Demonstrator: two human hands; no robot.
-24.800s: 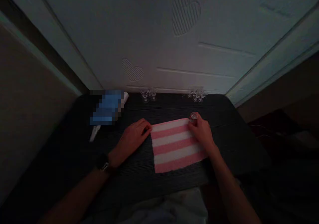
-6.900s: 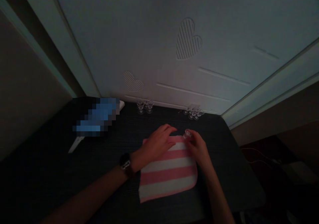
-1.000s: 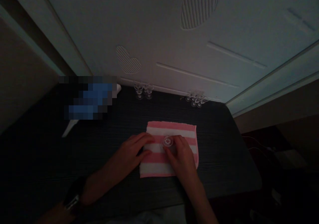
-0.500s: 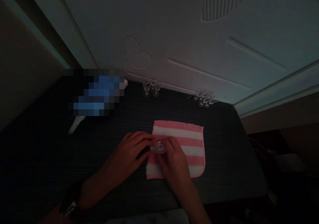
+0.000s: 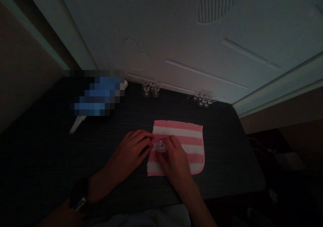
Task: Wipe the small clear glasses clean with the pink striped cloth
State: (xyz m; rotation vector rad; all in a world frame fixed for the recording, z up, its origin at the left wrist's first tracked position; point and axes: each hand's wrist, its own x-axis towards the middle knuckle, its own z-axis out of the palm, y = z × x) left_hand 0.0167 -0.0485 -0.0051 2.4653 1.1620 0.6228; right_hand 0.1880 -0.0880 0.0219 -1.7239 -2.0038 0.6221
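Observation:
A small clear glass (image 5: 162,146) is between the thumb and fingers of my right hand (image 5: 174,158), over the left part of a pink-and-white striped cloth (image 5: 191,141). Its round end faces up toward me. To the left of the glass, my left hand (image 5: 133,151) has its thumb and fingertips drawn together at the cloth's left edge. Whether a bit of the cloth is pinched between them is hidden. The cloth lies flat on a dark wood-grain table (image 5: 106,139).
Several small stemmed glasses (image 5: 151,88) stand at the table's back edge. Another cluster of small glasses (image 5: 205,99) is farther right. At the back left lies a blurred-out blue-and-white package (image 5: 101,92). A pale panel with heart reliefs (image 5: 137,55) rises behind the table.
My left thumb and fingers have closed together and drawn slightly left, away from the glass. My right hand still holds the glass. The whole view has shifted a little.

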